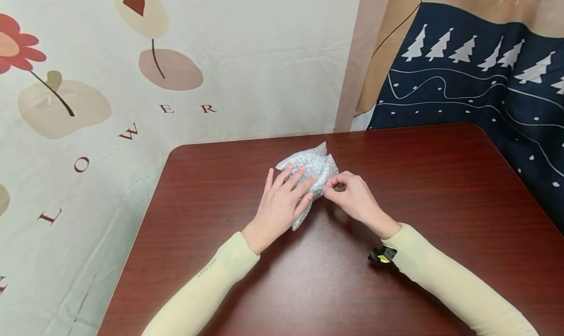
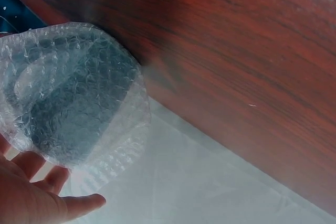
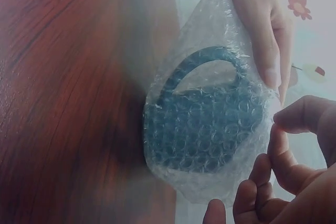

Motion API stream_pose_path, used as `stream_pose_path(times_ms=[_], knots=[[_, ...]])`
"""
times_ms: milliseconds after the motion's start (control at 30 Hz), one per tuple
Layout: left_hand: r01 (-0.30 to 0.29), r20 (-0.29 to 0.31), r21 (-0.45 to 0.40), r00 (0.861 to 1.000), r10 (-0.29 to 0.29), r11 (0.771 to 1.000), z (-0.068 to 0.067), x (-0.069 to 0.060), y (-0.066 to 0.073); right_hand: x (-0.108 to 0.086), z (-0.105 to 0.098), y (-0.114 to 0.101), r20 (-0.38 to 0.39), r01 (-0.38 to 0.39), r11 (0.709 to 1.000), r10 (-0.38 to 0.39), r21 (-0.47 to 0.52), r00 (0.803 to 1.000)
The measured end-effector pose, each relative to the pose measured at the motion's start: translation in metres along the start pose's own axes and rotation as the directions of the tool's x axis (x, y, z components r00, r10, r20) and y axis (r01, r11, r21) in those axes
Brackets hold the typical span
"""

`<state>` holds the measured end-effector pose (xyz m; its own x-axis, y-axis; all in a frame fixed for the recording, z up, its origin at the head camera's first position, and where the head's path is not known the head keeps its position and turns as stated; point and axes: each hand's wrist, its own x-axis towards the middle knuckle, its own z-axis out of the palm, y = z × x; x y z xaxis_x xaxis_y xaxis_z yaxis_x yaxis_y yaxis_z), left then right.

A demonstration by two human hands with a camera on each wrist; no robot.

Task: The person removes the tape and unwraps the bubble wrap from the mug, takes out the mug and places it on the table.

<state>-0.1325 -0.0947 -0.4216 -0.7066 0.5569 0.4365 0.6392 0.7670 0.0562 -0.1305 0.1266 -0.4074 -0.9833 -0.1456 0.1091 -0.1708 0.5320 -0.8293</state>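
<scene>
A bundle of bubble wrap point(image 1: 310, 162) lies near the table's far edge. Through the wrap point(image 3: 205, 124) in the right wrist view shows a bluish object with a curved handle-like loop. My left hand point(image 1: 277, 204) rests on top of the bundle with fingers spread and fairly straight. At the bundle's right side my right hand point(image 1: 354, 196) pinches the wrap's edge between thumb and index finger. The left wrist view shows the wrap point(image 2: 79, 98) beside the fingers of my left hand point(image 2: 37, 198).
The dark red wooden table point(image 1: 273, 287) has a light flower-printed cloth point(image 1: 264, 57) behind and left of it. A navy cloth with white trees point(image 1: 462, 86) hangs at the back right. A small black item point(image 1: 382, 254) is at my right cuff.
</scene>
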Motion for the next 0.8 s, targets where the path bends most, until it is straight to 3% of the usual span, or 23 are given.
stream_pose_path(times_ms=[300,467,533,600,633,667,700,800], knots=[[-0.004,-0.002,0.003,1.0,0.004,1.0,0.0,0.0,-0.001,-0.001,-0.009,-0.002,0.058,-0.048,0.998,0.046,0.033,0.997],[-0.006,0.0,-0.001,1.0,0.006,1.0,-0.001,0.0,-0.001,-0.004,-0.011,0.004,0.052,-0.048,0.998,0.046,0.037,0.998],[-0.007,0.003,-0.001,1.0,0.007,1.0,-0.001,0.0,-0.001,-0.006,-0.011,0.008,0.032,-0.006,1.0,0.005,0.017,0.999],[-0.004,0.007,-0.003,1.0,0.005,1.0,-0.001,0.0,-0.001,-0.008,-0.011,0.012,0.009,0.114,0.991,-0.114,-0.066,0.993],[-0.003,0.011,-0.005,1.0,0.003,1.0,-0.001,0.0,-0.001,-0.008,-0.011,0.014,0.003,0.199,0.971,-0.201,-0.133,0.98],[-0.001,0.014,-0.005,1.0,0.001,1.0,-0.002,0.0,-0.001,-0.008,-0.011,0.016,0.005,0.293,0.931,-0.299,-0.217,0.954],[0.0,0.018,-0.005,1.0,0.0,1.0,-0.002,0.0,-0.001,-0.008,-0.011,0.018,0.015,0.387,0.868,-0.402,-0.311,0.915],[0.002,0.025,-0.001,1.0,-0.002,1.0,-0.002,0.0,-0.001,-0.005,-0.013,0.021,0.087,0.584,0.619,-0.644,-0.526,0.76]])
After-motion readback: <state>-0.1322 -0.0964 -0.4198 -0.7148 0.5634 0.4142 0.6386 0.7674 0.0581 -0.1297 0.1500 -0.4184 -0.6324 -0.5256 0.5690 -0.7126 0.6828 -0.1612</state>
